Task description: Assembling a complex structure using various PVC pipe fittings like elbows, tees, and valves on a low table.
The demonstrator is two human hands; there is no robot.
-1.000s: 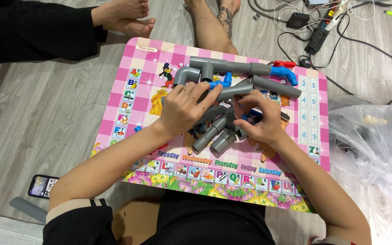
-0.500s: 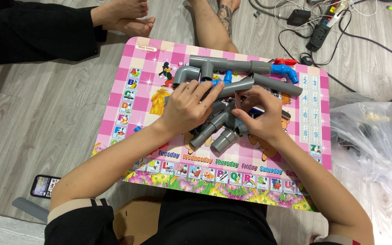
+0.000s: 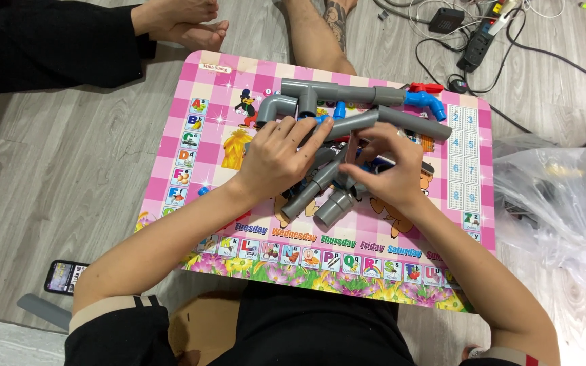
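An assembly of grey plastic pipes (image 3: 347, 93) with elbow and tee fittings lies on a pink children's table (image 3: 201, 169). My left hand (image 3: 276, 159) rests on top of the middle of the pipes, fingers curled over a grey tube. My right hand (image 3: 388, 169) grips the pipes from the right, fingers closed around a joint. Two short grey pipe ends (image 3: 330, 207) stick out towards me under both hands. Blue fittings (image 3: 425, 102) and a red piece (image 3: 425, 87) sit at the assembly's far right end.
A clear plastic bag (image 3: 557, 203) lies on the floor at right. Black cables and a power strip (image 3: 476, 44) are at the top right. Another person's feet (image 3: 184, 20) and a leg (image 3: 317, 34) are beyond the table. A phone (image 3: 62, 276) lies at lower left.
Both hands have shifted slightly on the pipes, and the long grey pipe under my fingers has turned a little. The assembly stays on the table.
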